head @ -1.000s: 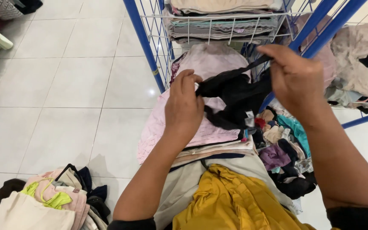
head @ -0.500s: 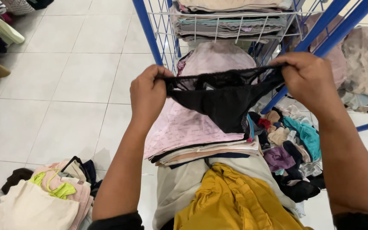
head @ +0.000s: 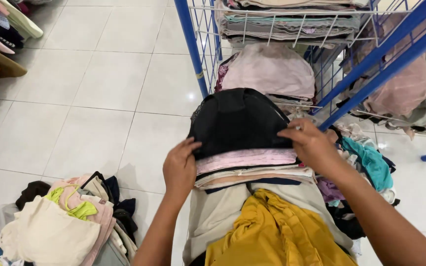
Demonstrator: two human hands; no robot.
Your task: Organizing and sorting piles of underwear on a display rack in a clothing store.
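Underwear, black, held stretched a half-second ago, now lies flat atop the folded stack; my left hand and right hand press its edges, fingers together.

We see a white tiled floor bearing a heap of mixed clothes and a blue wire rack.

Black garment, spread flat, topmost on a stack of folded clothes

Matt black cloth garment, glossy white tile floor, blue painted metal rack, soft yellow cloth
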